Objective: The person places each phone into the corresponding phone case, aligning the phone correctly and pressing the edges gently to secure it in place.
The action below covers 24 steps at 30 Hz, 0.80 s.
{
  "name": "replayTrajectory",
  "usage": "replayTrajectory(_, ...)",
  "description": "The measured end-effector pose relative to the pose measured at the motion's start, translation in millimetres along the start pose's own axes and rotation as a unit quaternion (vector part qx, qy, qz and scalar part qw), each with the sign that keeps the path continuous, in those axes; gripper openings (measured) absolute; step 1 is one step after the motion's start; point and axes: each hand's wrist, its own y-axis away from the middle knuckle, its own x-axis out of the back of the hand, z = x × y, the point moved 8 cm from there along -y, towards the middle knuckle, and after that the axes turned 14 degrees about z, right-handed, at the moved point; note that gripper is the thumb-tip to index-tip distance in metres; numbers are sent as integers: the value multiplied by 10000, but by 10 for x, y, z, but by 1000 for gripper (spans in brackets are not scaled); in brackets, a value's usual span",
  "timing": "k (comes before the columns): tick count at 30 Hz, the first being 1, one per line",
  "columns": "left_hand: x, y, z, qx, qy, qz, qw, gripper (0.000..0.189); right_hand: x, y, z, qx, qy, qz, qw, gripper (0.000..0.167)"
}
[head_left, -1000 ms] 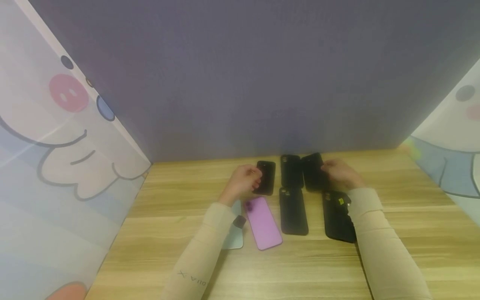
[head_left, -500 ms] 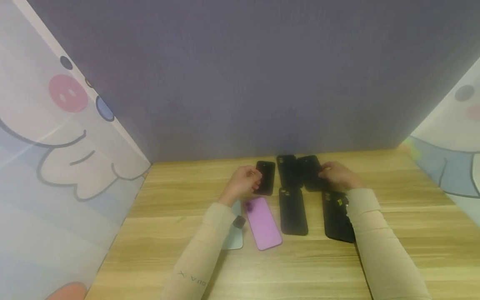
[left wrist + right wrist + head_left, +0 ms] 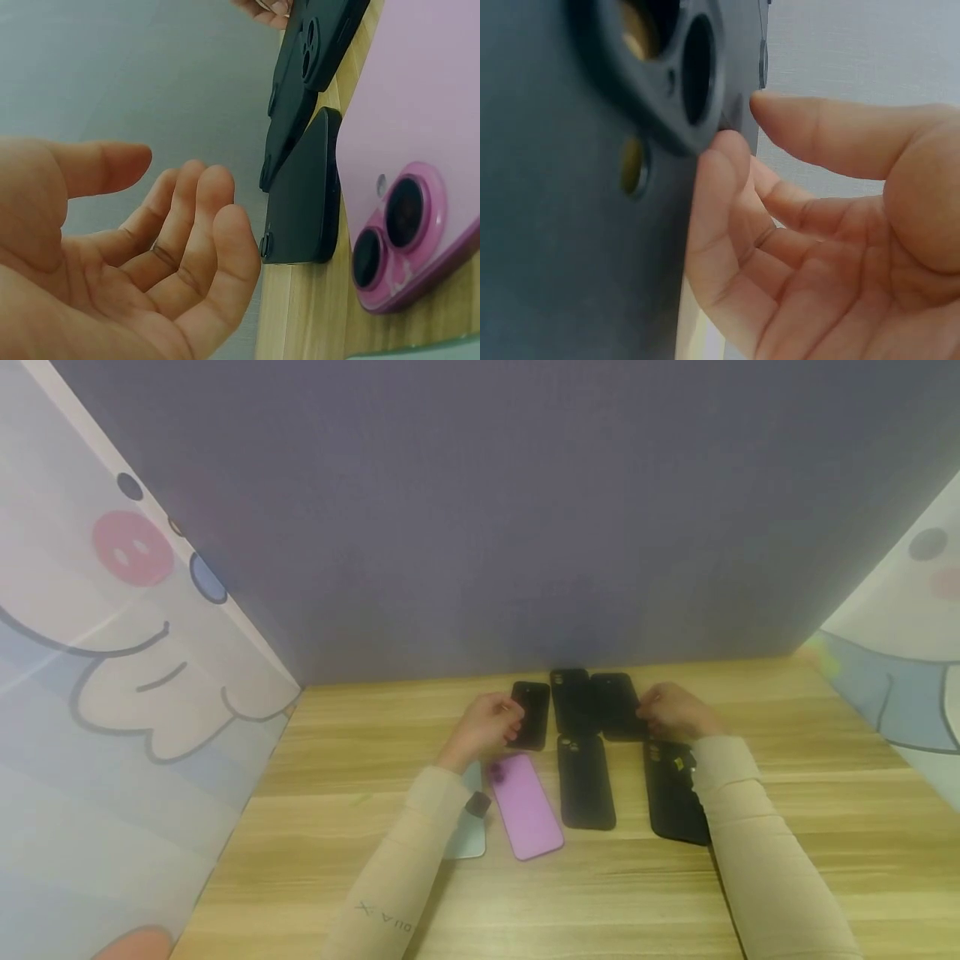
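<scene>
My left hand point(image 3: 489, 725) lies beside a small black phone point(image 3: 534, 716). In the left wrist view its fingers point(image 3: 204, 247) bend loosely, thumb apart, holding nothing. At the back right, my right hand point(image 3: 678, 708) is at the right edge of a flat black case-like piece point(image 3: 617, 703). Its thumb and index fingertips are at that edge with a gap between them; whether they press on it is hard to tell. Left of that piece lies another black case point(image 3: 573, 702). A black phone case point(image 3: 677, 806), its camera holes showing wood in the right wrist view, sits partly under my right sleeve.
A pink phone point(image 3: 527, 807) lies in front of my left hand. Right of it is another black case point(image 3: 587, 782). A pale blue phone point(image 3: 471, 837) is partly hidden by my left sleeve. A grey panel point(image 3: 525, 527) borders the wooden table point(image 3: 585, 902) at the back.
The back right black piece has turned straighter beside its neighbour, which has shifted slightly left. My right hand has moved a little left with it. My left hand has stayed in place.
</scene>
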Motion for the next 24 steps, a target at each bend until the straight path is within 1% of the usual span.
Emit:
replayTrajectory(7,-6,-1,-22,17,-23,-45,10000,20,-15,6,-1,-65,-56,-34,10000,43)
replayTrajectory(13,-4,8,-15,-86,-208,-18,9997,20,-2,5,-13,-5,115,-33,9999,41)
replayTrajectory(16,-7,17,-16,-138,-426,-3,9990,19,7,-22,-11,112,313,14,9994,36)
replayTrajectory(21,-15,8,-37,-229,-957,49,9951,21,48,-45,-77,463,776,210,9957,23)
replayTrajectory(24,-23,-7,-61,-278,-1275,75,9914,22,77,-27,-174,627,973,325,9927,24)
